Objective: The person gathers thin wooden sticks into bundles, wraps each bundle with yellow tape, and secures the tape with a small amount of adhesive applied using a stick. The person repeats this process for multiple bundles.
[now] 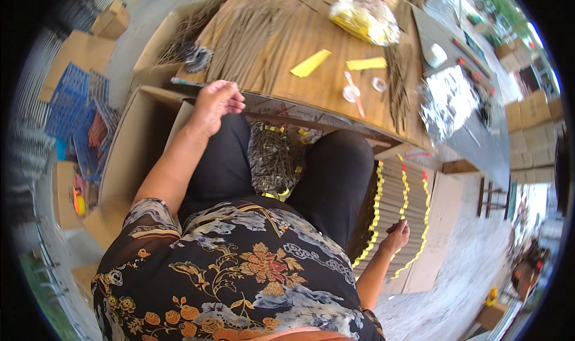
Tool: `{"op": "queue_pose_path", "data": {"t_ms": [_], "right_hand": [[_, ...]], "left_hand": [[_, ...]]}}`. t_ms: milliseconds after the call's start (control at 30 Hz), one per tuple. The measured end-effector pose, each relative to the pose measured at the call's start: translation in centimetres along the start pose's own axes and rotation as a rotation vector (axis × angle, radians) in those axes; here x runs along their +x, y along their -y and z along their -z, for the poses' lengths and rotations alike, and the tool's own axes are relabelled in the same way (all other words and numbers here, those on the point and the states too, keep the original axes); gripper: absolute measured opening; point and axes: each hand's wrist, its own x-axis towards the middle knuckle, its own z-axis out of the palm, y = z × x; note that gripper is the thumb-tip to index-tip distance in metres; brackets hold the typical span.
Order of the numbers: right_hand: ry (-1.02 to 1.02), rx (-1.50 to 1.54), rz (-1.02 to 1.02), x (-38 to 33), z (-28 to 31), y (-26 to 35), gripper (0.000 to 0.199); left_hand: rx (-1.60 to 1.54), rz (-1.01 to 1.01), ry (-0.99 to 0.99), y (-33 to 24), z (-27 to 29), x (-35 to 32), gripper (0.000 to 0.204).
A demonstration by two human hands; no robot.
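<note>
My left hand (220, 106) is over my left knee at the table's near edge, its fingers curled together. Whatever they may hold is too small to make out. Beyond it, many thin brown sticks (254, 38) lie on the wooden table (305, 26). At my right side, my right hand (395, 236) has its fingertips pinched above a row of brown strips (390, 188) crossed by yellow zigzag bands (376, 212). I cannot tell whether it grips one. Two yellow paper pieces (311, 63) (366, 63) lie on the table.
A torn plastic bag (365, 20), a small round lid (379, 84) and another stick bundle (397, 86) are on the table. Cardboard boxes (141, 140) and blue crates (75, 101) stand at left. Stick scraps (272, 161) lie between my knees. Silver foil (449, 101) is at right.
</note>
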Motion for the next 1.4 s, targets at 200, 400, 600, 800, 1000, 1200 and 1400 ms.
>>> {"op": "queue_pose_path", "data": {"t_ms": [200,400,600,800,1000,1200,1400], "right_hand": [[0.332,-0.014,0.284,-5.2,-11.2,7.6,0.024],[0.621,-0.326,0.443,-10.8,-21.6,13.9,0.017],[1.078,-0.507,0.521,-13.1,-36.2,15.1,0.026],[0.904,-1.059,0.549,-11.7,-48.8,13.8,0.051],[0.974,-1.164,0.38,-14.8,-55.0,15.6,0.062],[0.931,-1.231,0.529,-16.4,-59.1,14.2,0.05],[0.884,-1.139,0.379,-16.2,-61.5,12.8,0.031]], "left_hand": [[-0.02,-0.128,-0.448,-0.3,14.6,-2.1,0.015],[0.068,0.176,-0.684,4.8,22.7,-5.9,0.011],[0.066,-0.257,-0.53,0.4,16.3,-2.3,0.014],[-0.346,-0.366,-0.227,-1.7,4.3,4.9,0.009],[-0.328,-0.378,-0.344,0.6,2.6,7.5,0.01],[-0.387,-0.306,-0.347,0.2,3.9,8.1,0.009],[-0.481,-0.235,-0.32,-0.7,4.5,8.0,0.008]]}}
